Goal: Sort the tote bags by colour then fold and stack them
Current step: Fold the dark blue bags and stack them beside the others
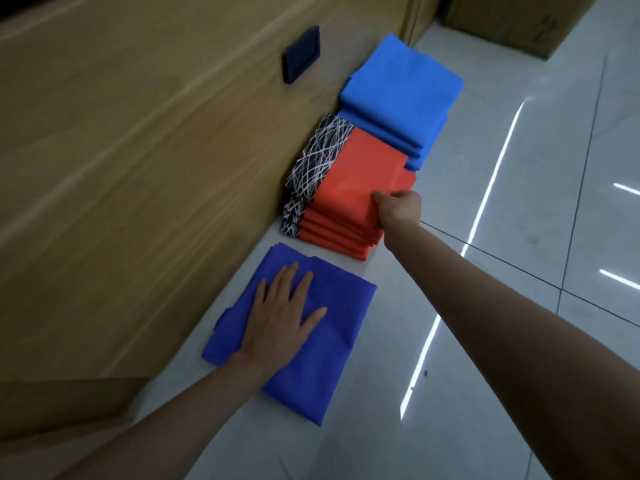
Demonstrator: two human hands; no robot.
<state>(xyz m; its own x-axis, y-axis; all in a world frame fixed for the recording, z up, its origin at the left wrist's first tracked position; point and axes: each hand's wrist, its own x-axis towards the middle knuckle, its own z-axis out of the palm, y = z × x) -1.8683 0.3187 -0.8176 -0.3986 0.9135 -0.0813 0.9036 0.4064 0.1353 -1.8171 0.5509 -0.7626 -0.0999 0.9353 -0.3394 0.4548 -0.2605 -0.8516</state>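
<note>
Three colours line the floor (519, 237) by the wooden wall (138, 168). Our left hand (280, 323) lies flat, grip released, on the folded dark blue bag (311, 375). Our right hand (398, 209), grip clenched, pinches the top of the orange stack (346, 188), just beside the light blue stack (398, 98).

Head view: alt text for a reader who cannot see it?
The right hand grips the top bag of a stack of folded orange-red fabric tote bags with black-and-white patterned bands; the left hand rests flat on a folded dark blue fabric tote bag. A stack of folded light blue fabric bags lies beyond, all beside a wooden wall on pale floor tiles.
</note>
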